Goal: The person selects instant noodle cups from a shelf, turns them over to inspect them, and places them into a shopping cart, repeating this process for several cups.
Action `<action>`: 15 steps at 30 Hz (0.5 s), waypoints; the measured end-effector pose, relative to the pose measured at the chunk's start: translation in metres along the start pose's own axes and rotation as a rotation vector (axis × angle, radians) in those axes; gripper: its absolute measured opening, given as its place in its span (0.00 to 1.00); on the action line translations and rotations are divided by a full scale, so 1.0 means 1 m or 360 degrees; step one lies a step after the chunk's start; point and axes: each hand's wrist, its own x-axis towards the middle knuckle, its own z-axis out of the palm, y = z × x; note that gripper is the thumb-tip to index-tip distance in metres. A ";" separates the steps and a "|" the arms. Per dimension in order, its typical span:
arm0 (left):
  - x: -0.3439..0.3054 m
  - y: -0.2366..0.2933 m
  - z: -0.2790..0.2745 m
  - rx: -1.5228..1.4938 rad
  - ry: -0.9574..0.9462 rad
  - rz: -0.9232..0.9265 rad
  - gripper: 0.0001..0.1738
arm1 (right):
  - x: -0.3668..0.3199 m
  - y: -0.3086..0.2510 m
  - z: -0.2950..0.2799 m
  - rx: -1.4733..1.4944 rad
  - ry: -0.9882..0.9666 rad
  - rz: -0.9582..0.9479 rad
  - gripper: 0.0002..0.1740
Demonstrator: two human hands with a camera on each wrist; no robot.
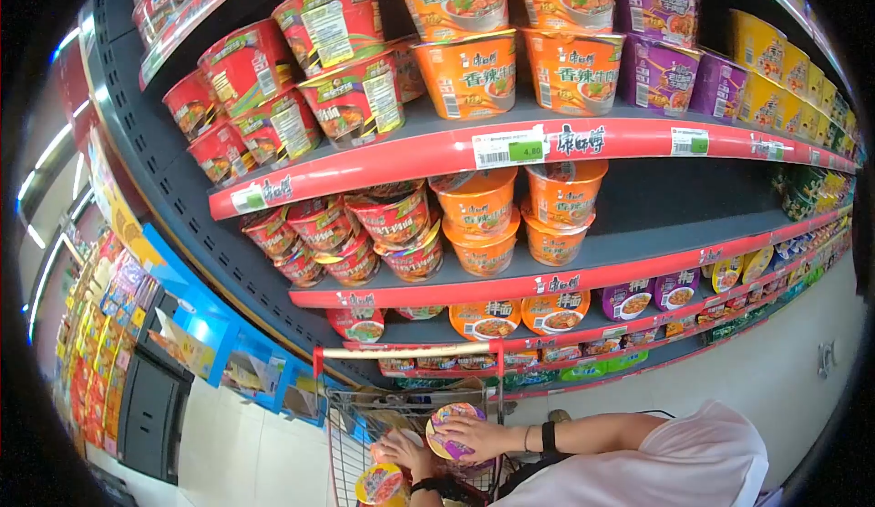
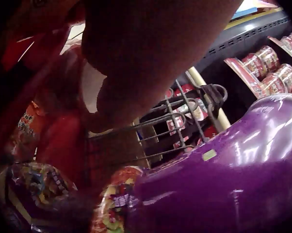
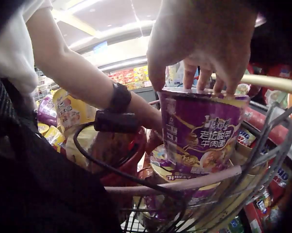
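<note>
In the head view my right hand (image 1: pixel 474 438) is over the cart, gripping a purple noodle cup (image 1: pixel 441 441) by its top. The right wrist view shows this hand (image 3: pixel 204 39) from above with fingertips spread around the rim of the upright purple cup (image 3: pixel 199 131). My left hand (image 1: pixel 410 454) reaches down into the cart just beside it, above a yellow-topped cup (image 1: pixel 379 484); what its fingers touch is hidden. Seen from the left wrist, that hand (image 2: pixel 155 53) is dark and close, with the shiny purple cup (image 2: pixel 223 179) at the lower right.
The wire cart (image 1: pixel 342 434) stands against shelves with red edges (image 1: pixel 638 138), stacked with red, orange (image 1: pixel 478 74), purple and yellow cups. Inside the cart lie yellow packs (image 3: pixel 71 114) and more cups (image 3: pixel 160 160). Blue display boxes (image 1: pixel 182 297) stand at the left.
</note>
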 end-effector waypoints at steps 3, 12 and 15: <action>0.001 0.002 -0.019 -0.0006 0.0104 0.0028 0.56 | 0.001 -0.004 -0.004 -0.0045 -0.0024 0.0048 0.40; -0.024 0.029 -0.133 -0.0431 0.0574 -0.0003 0.54 | -0.001 -0.005 0.001 0.0038 0.0142 -0.0018 0.37; -0.028 0.036 -0.179 -0.0880 0.0894 0.0107 0.56 | 0.003 -0.004 -0.004 0.0157 0.0095 0.0053 0.30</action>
